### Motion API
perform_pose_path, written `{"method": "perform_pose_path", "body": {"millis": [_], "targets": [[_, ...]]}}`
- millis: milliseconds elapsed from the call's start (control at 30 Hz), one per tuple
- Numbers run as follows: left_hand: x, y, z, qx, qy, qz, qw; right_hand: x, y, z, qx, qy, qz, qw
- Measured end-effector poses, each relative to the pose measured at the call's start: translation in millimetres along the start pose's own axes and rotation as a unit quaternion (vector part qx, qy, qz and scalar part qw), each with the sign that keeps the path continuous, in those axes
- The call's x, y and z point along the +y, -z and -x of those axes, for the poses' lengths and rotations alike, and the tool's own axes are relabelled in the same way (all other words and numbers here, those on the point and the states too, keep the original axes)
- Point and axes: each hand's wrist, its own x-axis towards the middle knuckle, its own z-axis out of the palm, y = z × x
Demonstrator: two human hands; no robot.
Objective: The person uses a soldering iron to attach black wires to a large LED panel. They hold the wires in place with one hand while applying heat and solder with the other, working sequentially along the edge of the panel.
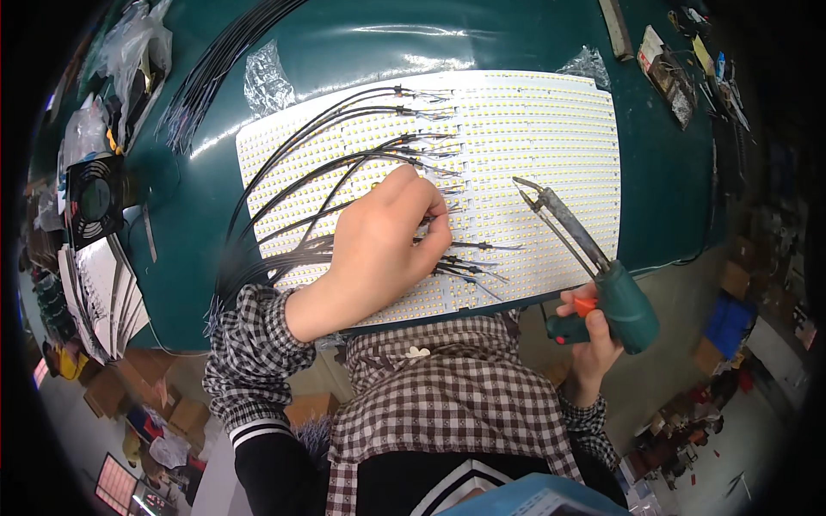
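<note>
A white panel of LED strips [542,129], dotted with rows of small yellow chips, lies on the green table. Black cables [297,150] run over its left half, their thin stripped wire ends resting along the panel's middle seam. Over that seam my left hand [374,236] is closed in a pinch at a black cable's end, most of which the fingers hide. My right hand [594,340], beyond the panel's near right corner, grips the handle of a green soldering gun [628,310] with a red trigger. Its forked tip points up and left, above the panel's right half.
A bundle of black cables [215,69] lies at the far left of the green table [482,43]. A small black fan [95,199] and a stack of white sheets [107,297] are at the left edge. Clear plastic scraps [267,79] lie behind the panel; tools [667,73] sit far right.
</note>
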Motion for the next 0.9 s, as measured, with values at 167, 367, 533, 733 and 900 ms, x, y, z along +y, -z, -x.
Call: {"method": "perform_pose_path", "body": {"millis": [167, 367, 533, 733, 900], "targets": [[-1, 0, 0, 0.007, -0.025, -0.029, 0.999, -2, -2, 2, -0.011, 0.0, 0.011, 1.0], [-2, -3, 0, 0.024, -0.027, -0.002, 0.999, 4, 9, 15, -0.06, -0.012, 0.005, 0.998], [-4, -6, -1, 0.035, -0.025, 0.027, 0.999, 2, 1, 18, -0.037, -0.033, 0.005, 0.999], [-4, -6, 1, 0.032, -0.031, 0.013, 0.999, 13, 13, 16, -0.085, -0.002, 0.117, 0.989], [-4, -6, 0, 0.028, -0.038, -0.001, 0.999, 8, 8, 16, -0.077, -0.023, 0.141, 0.987]]}}
